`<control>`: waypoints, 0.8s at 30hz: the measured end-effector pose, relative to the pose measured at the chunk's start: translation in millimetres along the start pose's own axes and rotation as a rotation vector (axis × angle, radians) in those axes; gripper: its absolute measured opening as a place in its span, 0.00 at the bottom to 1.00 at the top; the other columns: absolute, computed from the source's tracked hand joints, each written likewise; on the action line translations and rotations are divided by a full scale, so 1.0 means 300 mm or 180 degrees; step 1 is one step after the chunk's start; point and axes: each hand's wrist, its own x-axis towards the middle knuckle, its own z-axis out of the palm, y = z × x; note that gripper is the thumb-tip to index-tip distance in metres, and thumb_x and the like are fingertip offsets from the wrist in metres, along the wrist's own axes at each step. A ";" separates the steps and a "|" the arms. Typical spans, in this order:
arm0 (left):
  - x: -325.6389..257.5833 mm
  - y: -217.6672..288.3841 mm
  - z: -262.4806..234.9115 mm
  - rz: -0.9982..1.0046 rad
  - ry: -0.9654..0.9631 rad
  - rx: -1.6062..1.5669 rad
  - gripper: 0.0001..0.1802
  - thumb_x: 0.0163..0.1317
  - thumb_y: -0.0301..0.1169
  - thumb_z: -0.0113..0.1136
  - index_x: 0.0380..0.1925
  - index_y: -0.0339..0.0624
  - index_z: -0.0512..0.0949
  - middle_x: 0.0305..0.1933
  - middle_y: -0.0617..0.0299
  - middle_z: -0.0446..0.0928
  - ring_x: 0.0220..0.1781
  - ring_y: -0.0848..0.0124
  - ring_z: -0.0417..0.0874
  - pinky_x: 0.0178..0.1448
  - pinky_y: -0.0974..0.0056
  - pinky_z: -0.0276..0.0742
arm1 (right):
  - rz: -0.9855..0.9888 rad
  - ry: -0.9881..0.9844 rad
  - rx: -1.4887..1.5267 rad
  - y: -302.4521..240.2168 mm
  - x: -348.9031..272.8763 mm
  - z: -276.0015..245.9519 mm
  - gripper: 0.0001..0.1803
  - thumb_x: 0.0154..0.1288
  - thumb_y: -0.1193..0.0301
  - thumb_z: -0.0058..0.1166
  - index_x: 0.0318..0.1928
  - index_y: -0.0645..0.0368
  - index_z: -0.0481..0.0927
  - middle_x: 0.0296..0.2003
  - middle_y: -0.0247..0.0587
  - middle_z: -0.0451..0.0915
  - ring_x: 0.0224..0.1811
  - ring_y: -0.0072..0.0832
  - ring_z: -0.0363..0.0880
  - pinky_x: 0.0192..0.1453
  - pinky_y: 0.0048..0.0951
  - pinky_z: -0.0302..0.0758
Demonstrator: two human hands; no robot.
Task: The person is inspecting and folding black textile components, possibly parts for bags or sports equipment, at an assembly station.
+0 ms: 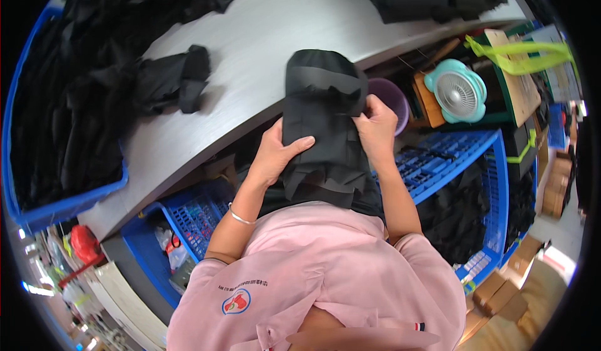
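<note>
A long black fabric piece lies between my hands, its rounded far end resting over the table's front edge and its near end against my lap. My left hand grips its left side, thumb flat on top and the other fingers hidden beneath. At the right edge, my right hand pinches the cloth between thumb and bent fingers. Whether the piece is a pouch or a cover I cannot tell.
Black fabric pieces heap in a blue crate on the grey table. Black stacked items stand far right. Beside my right arm are a purple bucket, a teal fan and another blue crate.
</note>
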 end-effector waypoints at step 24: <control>0.036 -0.113 0.212 -0.0336 -0.0809 -0.0119 0.33 0.76 0.40 0.56 0.74 0.37 0.60 0.71 0.44 0.69 0.65 0.56 0.80 0.60 0.59 0.82 | 0.1092 0.2970 0.2728 0.416 -0.545 -0.723 0.18 0.58 0.82 0.65 0.50 0.61 0.82 0.47 0.43 0.85 0.48 0.38 0.85 0.55 0.40 0.83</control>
